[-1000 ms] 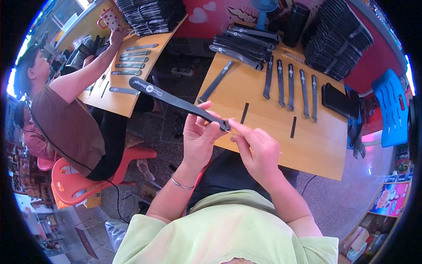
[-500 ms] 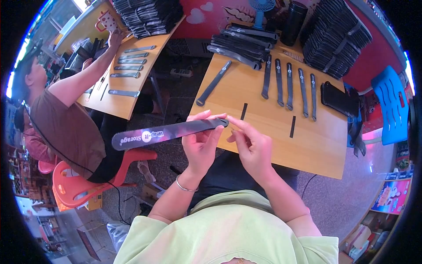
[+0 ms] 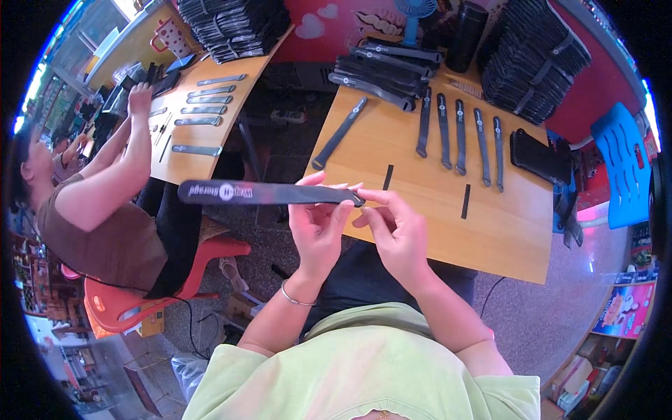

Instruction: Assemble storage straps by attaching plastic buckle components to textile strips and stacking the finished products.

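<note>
A black fabric strap point(image 3: 269, 194) with pale printing extends to the left, above the near edge of my wooden table point(image 3: 504, 234). My left hand point(image 3: 318, 234) is closed round it close to its right end, with the thumb on top. At that end, the index finger and thumb of my right hand point(image 3: 400, 238) pinch the strap's tip; their exact contact is partly hidden. Beyond my hands, a single strap point(image 3: 341, 133) lies slanted on the table. Several more straps point(image 3: 444, 133) form a row to its right.
A pile of straps point(image 3: 381, 73), a black bottle point(image 3: 467, 38) and a tall strap stack point(image 3: 535, 63) stand at the back. A black pouch point(image 3: 540, 157) lies at the right edge. On the left, a co-worker point(image 3: 105, 231) sits at another table point(image 3: 189, 164) beside a red chair point(image 3: 129, 304).
The strap has turned from slanting to nearly level, its printed face tilting out of sight. My right hand has shifted slightly left. The co-worker's arm has drawn back from the polka-dot mug.
</note>
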Demonstrator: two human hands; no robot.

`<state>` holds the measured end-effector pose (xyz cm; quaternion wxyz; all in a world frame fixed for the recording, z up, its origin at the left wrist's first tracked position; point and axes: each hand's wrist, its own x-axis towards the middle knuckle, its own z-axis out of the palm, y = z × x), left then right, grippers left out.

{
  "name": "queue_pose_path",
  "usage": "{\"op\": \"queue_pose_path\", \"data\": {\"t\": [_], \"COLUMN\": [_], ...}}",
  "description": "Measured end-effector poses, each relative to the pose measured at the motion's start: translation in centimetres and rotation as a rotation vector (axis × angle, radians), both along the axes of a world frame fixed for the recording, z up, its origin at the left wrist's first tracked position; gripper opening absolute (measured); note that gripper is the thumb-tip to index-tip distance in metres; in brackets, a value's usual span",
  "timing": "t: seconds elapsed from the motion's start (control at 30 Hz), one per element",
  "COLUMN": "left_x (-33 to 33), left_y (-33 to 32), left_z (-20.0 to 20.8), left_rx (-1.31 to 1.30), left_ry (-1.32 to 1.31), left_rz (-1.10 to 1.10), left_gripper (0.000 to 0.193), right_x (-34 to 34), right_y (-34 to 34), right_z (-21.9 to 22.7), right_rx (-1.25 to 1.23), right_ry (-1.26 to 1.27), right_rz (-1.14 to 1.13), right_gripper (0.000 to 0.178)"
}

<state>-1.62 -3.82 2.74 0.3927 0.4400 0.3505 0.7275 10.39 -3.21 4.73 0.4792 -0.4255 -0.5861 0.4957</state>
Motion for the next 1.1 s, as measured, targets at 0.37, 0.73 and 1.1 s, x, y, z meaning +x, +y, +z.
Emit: {"op": "queue_pose_path", "data": {"t": [0.37,0.73,1.1], "left_x": [-0.2,-2.9,-2.4], "left_y": [0.4,1.3,1.1], "left_z": [-0.8,-1.5,-1.1], "left_rx": [-0.135,-0.108,-0.244], "left_ry": [0.015,0.223,0.578], "left_rz": [-0.043,-0.342,-0.102], "left_gripper": [0.022,0.038,0.013], "right_x": [0.2,1.2,0.9], "right_y": [0.4,1.3,1.1], "right_z": [-0.9,-1.5,-0.7], "right_rx": [0.187,-0.132,0.131], "right_ry": [-0.218,0.131,-0.205], "right_rz": [-0.074,0.097,-0.011], "right_gripper": [0.017,0.016,0.012]}}
